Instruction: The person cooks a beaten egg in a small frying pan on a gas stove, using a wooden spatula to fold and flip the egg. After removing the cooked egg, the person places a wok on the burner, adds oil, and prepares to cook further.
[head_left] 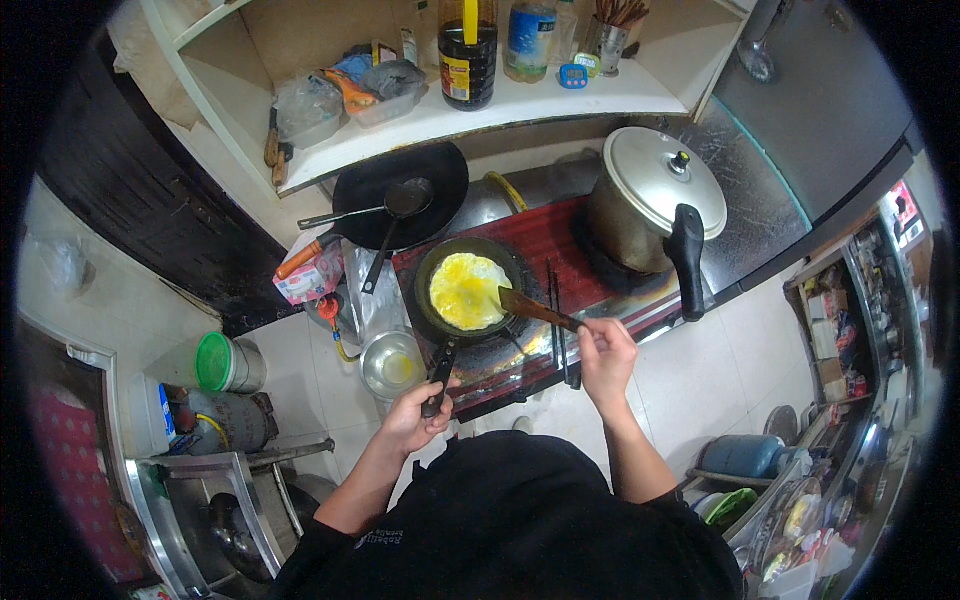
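Head view shows your left hand [416, 415] closed around the handle [440, 372] of the frying pan [477, 245], while your right hand [605, 355] pinches a wooden spatula [540, 309], its tip at the egg's right edge. That egg [464, 292] lies flat inside the pan, near a metal bowl [376, 352].

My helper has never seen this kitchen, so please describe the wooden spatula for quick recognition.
On the red-topped stove, find the frying pan with the cooking egg. The wooden spatula reaches from the egg's right edge to the person's right hand. Its broad, flat brown blade sets it apart from the thin dark sticks it crosses.
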